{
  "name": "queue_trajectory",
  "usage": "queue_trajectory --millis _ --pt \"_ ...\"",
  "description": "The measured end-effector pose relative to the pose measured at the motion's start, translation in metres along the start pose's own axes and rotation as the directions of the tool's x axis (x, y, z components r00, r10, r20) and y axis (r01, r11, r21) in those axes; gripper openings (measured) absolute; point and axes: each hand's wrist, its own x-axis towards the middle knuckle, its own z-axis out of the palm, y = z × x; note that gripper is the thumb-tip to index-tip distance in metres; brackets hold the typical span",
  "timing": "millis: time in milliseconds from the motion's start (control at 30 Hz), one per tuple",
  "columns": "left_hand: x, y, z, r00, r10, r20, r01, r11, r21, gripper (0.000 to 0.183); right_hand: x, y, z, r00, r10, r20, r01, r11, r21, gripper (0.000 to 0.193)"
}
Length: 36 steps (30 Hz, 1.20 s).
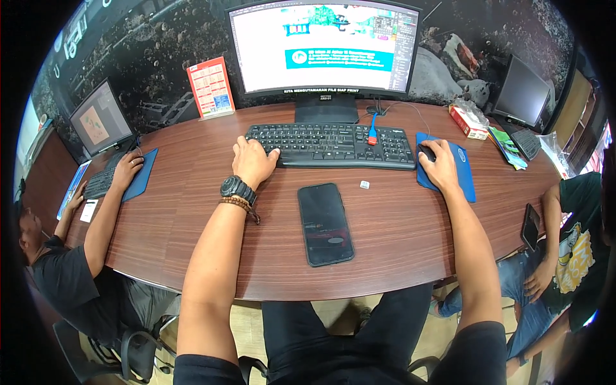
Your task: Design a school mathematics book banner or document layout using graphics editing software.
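My left hand (253, 163) rests on the left end of a black keyboard (321, 154), fingers apart over the keys and thumb stretched toward the lower row. A watch and a beaded bracelet circle that wrist. With my right hand (441, 169) I hold a dark computer mouse (426, 154), largely hidden under the fingers, on a blue mouse pad (466, 181). Behind the keyboard, a curved monitor (263, 54) shows a design with a teal banner. A blue cable with a red end (372, 133) lies across the keys. Between my forearms lies a black phone (325, 224), screen dark.
A small white square piece (364, 185) sits below the keyboard. A red-and-white desk calendar (210, 88) stands at back left, a red-and-white box (468, 122) at back right. One person works at a laptop (101, 122) on the left; another sits at right beside a phone (530, 227).
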Motion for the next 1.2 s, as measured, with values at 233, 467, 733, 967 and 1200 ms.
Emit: queue_trajectory --millis 233,467,733,967,1200 --pt "-0.001 0.000 -0.002 1.000 -0.006 0.011 0.006 1.000 0.003 0.059 0.000 0.001 0.002 1.000 -0.005 0.004 0.005 1.000 0.010 0.035" --pt "0.000 0.002 -0.002 0.999 -0.013 0.039 0.013 1.000 0.009 0.058 0.001 0.006 0.001 1.000 0.008 0.021 -0.008 1.000 -0.022 0.039" --pt "-0.001 -0.002 0.004 0.999 0.007 -0.037 -0.008 1.000 -0.020 0.059 0.002 -0.008 -0.003 0.995 0.100 0.020 -0.099 0.993 -0.057 0.044" --pt "-0.001 0.000 0.004 0.999 0.009 -0.048 -0.011 0.999 -0.034 0.058 0.004 0.005 0.001 0.998 0.057 0.037 -0.057 0.998 -0.002 0.044" --pt "-0.004 -0.003 0.008 0.979 0.136 -0.151 -0.150 0.985 -0.086 0.035 0.016 -0.004 -0.011 0.982 0.153 0.106 -0.144 0.985 -0.094 0.061"
